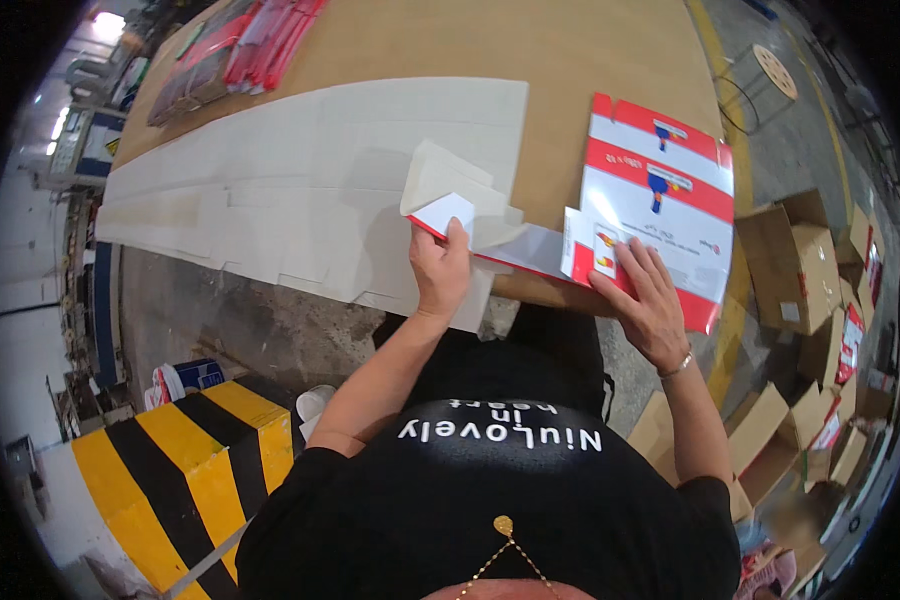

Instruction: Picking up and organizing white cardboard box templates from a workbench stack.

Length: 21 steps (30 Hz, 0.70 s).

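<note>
My left hand (442, 262) is closed on the raised flap of a thin card carton blank (540, 246), with the thumb on its white face. This blank is white-grey inside with a red edge, and it bends upward at its left end. Stretched over its right end, my right hand (650, 300) presses its fingertips beside a small printed panel (604, 247). Beneath that hand lies a flat red-and-white printed carton sheet (660, 165); whether more sheets lie under it is hard to tell. Large off-white card sheets (300, 170) spread out to the left of my left hand.
The brown worktable (590, 50) carries a bundle of red plastic-wrapped packs (240, 60) at its far left. Open brown cardboard boxes (795, 265) stand on the floor at right. A yellow-and-black striped block (185, 470) is at lower left. A round wooden stool top (775, 72) shows at far right.
</note>
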Each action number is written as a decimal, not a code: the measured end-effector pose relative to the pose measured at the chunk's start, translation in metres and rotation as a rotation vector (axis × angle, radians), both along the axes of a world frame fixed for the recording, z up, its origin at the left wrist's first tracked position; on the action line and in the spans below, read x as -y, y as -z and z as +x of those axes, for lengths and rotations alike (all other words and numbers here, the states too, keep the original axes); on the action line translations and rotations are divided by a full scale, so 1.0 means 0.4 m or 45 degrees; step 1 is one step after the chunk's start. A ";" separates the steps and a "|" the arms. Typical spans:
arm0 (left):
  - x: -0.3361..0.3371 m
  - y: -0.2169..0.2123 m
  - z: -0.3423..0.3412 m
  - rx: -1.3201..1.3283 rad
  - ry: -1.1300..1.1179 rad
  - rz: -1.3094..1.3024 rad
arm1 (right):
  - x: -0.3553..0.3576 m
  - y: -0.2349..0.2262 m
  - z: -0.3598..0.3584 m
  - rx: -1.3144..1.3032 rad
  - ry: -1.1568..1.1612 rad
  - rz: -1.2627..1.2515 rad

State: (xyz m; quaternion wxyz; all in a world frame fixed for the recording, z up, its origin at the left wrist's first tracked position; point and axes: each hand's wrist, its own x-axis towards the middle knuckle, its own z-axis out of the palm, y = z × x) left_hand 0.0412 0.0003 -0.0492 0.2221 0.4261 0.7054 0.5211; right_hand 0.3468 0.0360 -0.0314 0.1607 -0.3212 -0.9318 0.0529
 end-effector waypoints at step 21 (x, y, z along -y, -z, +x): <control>-0.063 0.021 0.002 -0.498 0.557 0.238 | 0.002 0.001 -0.014 0.023 0.021 -0.022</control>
